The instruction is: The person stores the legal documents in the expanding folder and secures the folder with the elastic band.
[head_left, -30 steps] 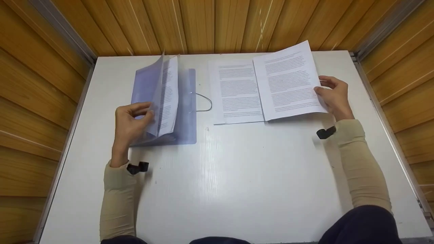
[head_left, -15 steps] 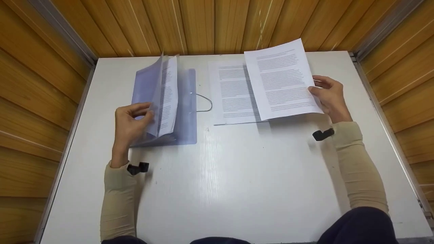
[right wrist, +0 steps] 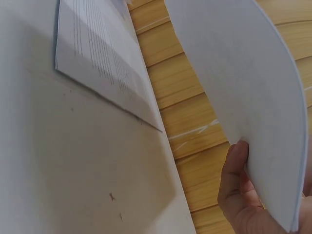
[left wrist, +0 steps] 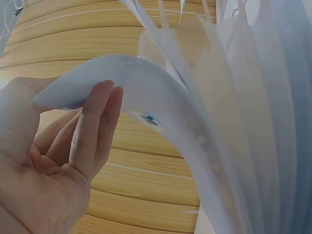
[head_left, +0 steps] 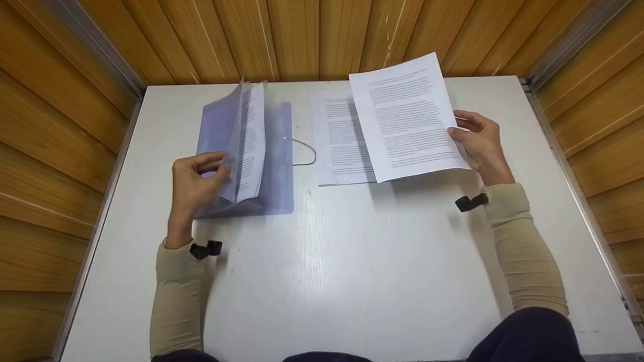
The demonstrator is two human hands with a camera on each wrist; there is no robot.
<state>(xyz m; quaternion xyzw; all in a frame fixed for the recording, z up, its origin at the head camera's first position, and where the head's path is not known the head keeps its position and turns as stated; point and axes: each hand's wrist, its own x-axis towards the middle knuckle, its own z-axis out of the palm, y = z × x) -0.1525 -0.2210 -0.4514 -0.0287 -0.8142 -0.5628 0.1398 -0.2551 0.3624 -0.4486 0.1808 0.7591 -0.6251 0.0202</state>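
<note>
My left hand (head_left: 196, 183) pinches the front cover of a translucent blue document folder (head_left: 279, 193), lifting it between thumb and fingers. Printed pages (head_left: 251, 143) stand inside, and the left wrist view shows several clear dividers (left wrist: 243, 107) fanned beside the bent cover (left wrist: 126, 80). By its right edge, my right hand (head_left: 483, 146) holds printed paper (head_left: 407, 123) tilted above the table. That paper partly covers a stack of printed paper (head_left: 342, 136) lying flat. In the right wrist view, the thumb and fingers (right wrist: 234, 170) grip the held paper's lower end.
An elastic loop (head_left: 313, 153) sticks out from the folder's right edge. The white table (head_left: 322, 281) is bounded by wood-patterned walls (head_left: 302, 40) at the back and sides. A black wrist camera (head_left: 206, 249) sits on the left sleeve.
My right hand has moved left, carrying the printed paper off its place beside the stack and over part of it. My left hand holds the folder cover as before.
</note>
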